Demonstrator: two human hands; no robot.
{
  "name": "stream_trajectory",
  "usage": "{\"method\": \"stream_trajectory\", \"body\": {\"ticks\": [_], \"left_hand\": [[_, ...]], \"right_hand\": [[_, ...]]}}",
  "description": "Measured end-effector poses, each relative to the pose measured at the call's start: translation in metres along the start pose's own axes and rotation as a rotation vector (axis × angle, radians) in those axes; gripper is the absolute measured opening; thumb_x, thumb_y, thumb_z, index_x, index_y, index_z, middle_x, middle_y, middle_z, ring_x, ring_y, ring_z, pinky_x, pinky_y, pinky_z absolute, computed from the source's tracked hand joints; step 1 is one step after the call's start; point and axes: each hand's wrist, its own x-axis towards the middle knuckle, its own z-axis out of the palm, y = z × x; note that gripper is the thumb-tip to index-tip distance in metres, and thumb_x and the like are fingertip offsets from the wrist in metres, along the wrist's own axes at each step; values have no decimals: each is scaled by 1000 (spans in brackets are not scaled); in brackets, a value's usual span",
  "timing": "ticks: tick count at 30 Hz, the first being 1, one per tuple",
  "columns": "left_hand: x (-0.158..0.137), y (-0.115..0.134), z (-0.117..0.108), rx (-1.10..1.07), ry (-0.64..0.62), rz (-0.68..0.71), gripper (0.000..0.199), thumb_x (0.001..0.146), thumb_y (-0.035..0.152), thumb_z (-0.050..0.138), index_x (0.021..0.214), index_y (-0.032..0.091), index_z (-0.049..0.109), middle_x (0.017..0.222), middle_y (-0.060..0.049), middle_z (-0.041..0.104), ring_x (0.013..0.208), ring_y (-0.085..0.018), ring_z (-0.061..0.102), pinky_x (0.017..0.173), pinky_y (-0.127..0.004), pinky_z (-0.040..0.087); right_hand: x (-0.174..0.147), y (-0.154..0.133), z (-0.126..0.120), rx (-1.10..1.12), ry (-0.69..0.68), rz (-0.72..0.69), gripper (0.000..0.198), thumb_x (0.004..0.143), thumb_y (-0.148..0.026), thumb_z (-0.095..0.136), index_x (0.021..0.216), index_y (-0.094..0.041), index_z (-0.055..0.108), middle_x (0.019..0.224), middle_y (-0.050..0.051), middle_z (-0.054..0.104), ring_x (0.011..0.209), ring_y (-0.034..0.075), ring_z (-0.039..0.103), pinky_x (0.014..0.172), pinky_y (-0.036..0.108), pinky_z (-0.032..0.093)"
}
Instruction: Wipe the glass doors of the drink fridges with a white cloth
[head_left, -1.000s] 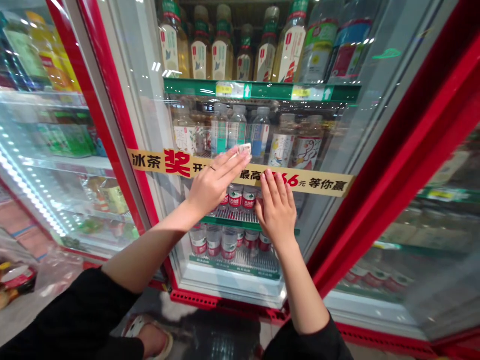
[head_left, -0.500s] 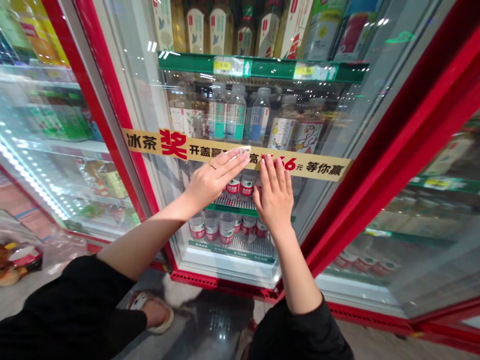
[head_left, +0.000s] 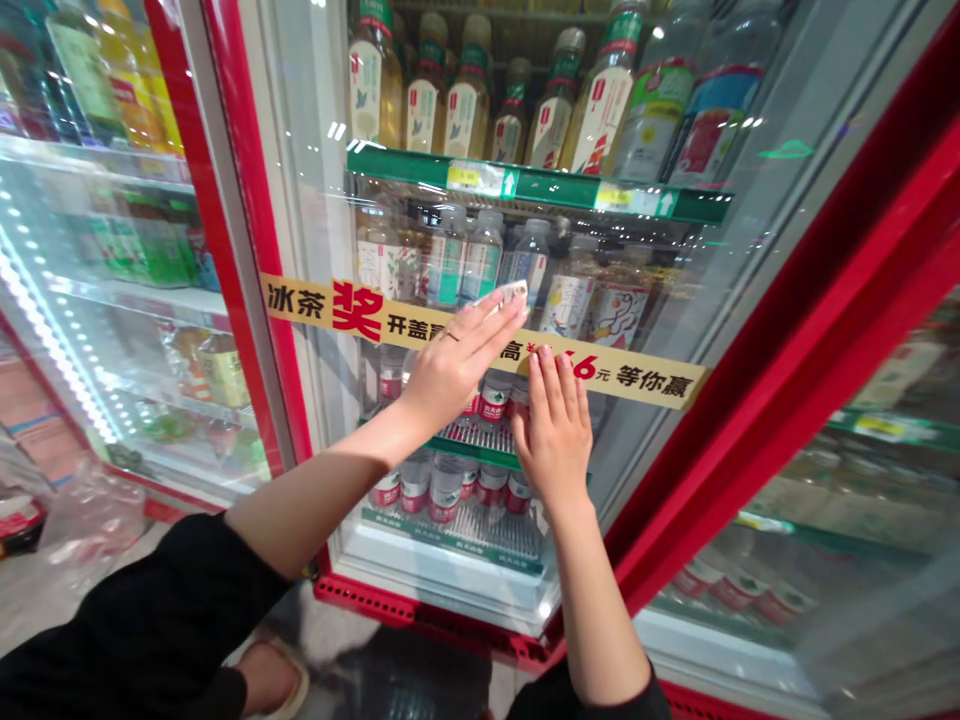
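My left hand lies over the middle of a yellow banner strip on a glass cooler door, fingers stretched out together, a ring on one. At its fingertips a small piece of white tissue or cloth shows, pressed to the glass just above the strip; the rest is hidden under the fingers. To the right, my right hand rests flat against the door, fingers extended, fingertips on the strip's lower part beside the red digits. It holds nothing that I can see.
Behind the glass, drink bottles stand on green-edged shelves. Red door frames border the door, with neighbouring coolers at both sides. A clear plastic bag lies on the floor at left. A foot in a sandal shows below.
The view has tilted upward, showing more of the upper shelf. My left hand with the white tissue has slid up and slightly right on the glass. My right hand stays nearly in place.
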Motion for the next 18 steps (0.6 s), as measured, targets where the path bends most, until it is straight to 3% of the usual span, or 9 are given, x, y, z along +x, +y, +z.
{"method": "stream_trajectory", "body": {"ticks": [5,9,15,18], "left_hand": [[-24,-6,-15,-27,-74,113,86,106,-6,36,183,27,17,173,-5,57,168,-18,42,136,-43,49],[-17,-14,-20,-19,-47,135,87,104,-8,37,183,27,21,171,-5,60,168,-18,43,135,-43,50],[18,-2,0,-14,67,-2,87,105,-8,31,183,28,19,174,-7,55,172,-19,35,139,-49,46],[20,11,10,-12,78,-13,82,107,-6,32,183,24,22,174,-8,55,173,-19,33,140,-48,45]], "right_hand": [[-4,8,1,0,6,0,90,110,-24,53,185,-24,4,184,11,40,170,33,41,140,61,39],[-5,15,-2,5,11,-7,95,109,-22,54,184,-27,-4,185,10,37,170,34,42,138,62,42],[-4,16,-4,8,42,8,96,110,-22,54,183,-27,-8,184,11,40,169,33,44,136,61,45],[-4,15,-2,-4,49,8,96,110,-23,54,183,-27,-7,184,11,40,169,32,43,136,59,45]]}}
